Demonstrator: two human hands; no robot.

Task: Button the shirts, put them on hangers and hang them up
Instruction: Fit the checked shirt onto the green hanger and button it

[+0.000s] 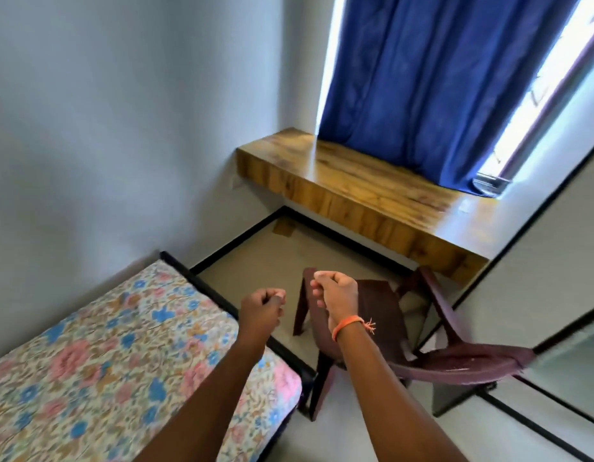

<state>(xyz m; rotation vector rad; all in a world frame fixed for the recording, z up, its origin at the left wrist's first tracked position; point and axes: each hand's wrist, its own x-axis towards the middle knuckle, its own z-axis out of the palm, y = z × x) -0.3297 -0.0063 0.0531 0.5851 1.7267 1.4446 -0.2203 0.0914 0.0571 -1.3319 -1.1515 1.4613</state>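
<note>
Pale grey walls (105, 111) meet at a corner of a small room with a beige floor (272, 258) edged by a black skirting line; against the far wall a thick wooden shelf-like desk (365, 191) runs beneath a window hung with a deep blue curtain (439, 81), with bright daylight showing down both sides of the cloth; the curtain's hem rests on the back edge of the desk top. At the lower left lies a bed with a dark frame and a floral cover in pink, blue and cream (115, 355); its near right corner sits just beside a dark maroon plastic chair (389, 325), which stands on the floor between the bed and the desk's right end. Two bare forearms reach forward from the bottom edge of the view; the left hand (262, 310) hangs above the right edge of the bed, its fingers curled into a loose fist that holds nothing visible; the right hand (337, 295), with an orange thread band (350, 325) tied at the wrist, is raised in front of the chair's seat, fingers likewise curled inward with nothing seen in them; the two hands are near each other but apart. No shirt or hanger can be seen anywhere in this view, so where they are cannot be told.
</note>
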